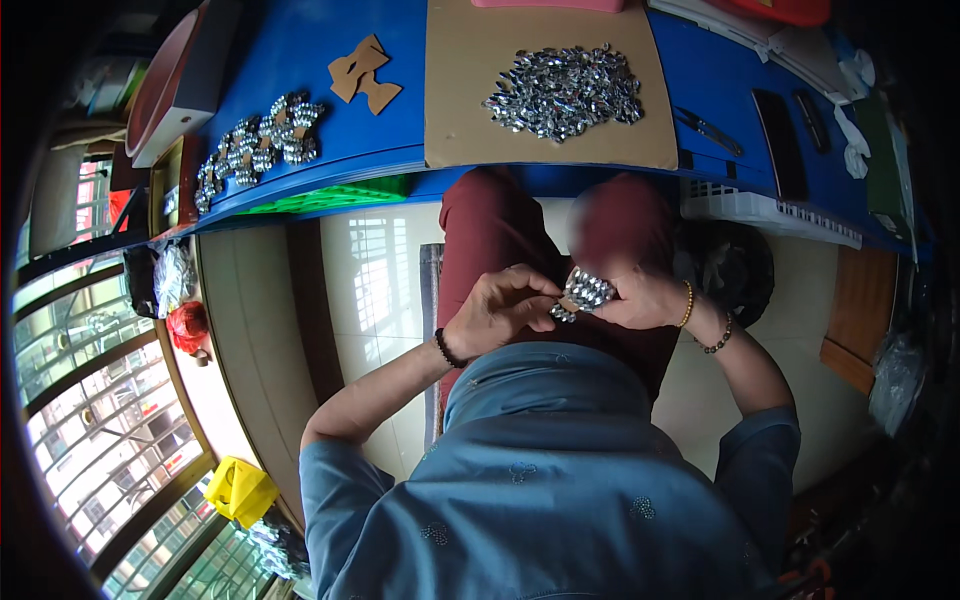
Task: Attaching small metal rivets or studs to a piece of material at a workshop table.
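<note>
Just above my lap, a small brown card wound with silver faceted beads sits between my two hands. My right hand closes round its beaded side, thumb below. My left hand pinches at the card's left end, where a short run of beads hangs under the fingertips. Whether those fingers grip the card itself or a thread is too small to tell. On the blue table in front lies a pile of loose silver faceted beads, spread on a cardboard sheet.
Several bead-wound cards lie on the table's left, near bare brown card pieces. Tweezers, a dark phone-like slab and a slim black object lie on the right. A white basket sits beneath the table edge.
</note>
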The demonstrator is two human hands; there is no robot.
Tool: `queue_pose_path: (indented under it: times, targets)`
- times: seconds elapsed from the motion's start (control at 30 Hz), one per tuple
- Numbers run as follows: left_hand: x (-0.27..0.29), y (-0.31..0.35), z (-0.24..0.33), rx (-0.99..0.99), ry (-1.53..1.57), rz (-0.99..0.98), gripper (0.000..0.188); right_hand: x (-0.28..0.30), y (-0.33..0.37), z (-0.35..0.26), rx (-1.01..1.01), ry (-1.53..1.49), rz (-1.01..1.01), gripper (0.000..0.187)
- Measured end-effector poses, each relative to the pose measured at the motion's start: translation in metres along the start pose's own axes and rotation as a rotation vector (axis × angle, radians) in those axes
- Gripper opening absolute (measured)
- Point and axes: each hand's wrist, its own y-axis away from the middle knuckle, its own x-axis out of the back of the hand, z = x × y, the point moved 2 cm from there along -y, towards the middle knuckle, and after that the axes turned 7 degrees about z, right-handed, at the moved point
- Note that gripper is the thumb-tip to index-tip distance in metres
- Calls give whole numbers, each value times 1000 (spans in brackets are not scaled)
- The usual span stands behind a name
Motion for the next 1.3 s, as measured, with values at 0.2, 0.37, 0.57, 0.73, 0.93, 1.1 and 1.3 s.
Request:
queue_pose_path:
  times: [0.2, 0.37, 0.57, 0.73, 0.93, 1.1, 1.3]
  targets:
    - [2, 5, -3, -78, 143, -105, 10, -7, 10, 12, -224, -44, -86, 7]
    - [-1, 15, 6, -842, -544, -40, 19, -4, 4, -20, 33, -29, 45, 8]
    - [-6, 28, 13, -1190, -850, 95, 28, 2, 7, -48, 239, 507, 45, 9]
    - [-6, 30, 10, -1254, -881, 244, 25, -2, 4, -56, 254, 562, 81, 6]
    - [-3, 32, 9, -1281, -860, 262, 23, -5, -2, -60, 241, 605, 24, 5]
    - [-1, 33, 8, -1292, -903, 264, 22, -8, -6, -61, 229, 618, -16, 6]
    - [1, 29, 3, -1292, -809, 217, 23, -9, -8, -59, 215, 617, -49, 6]
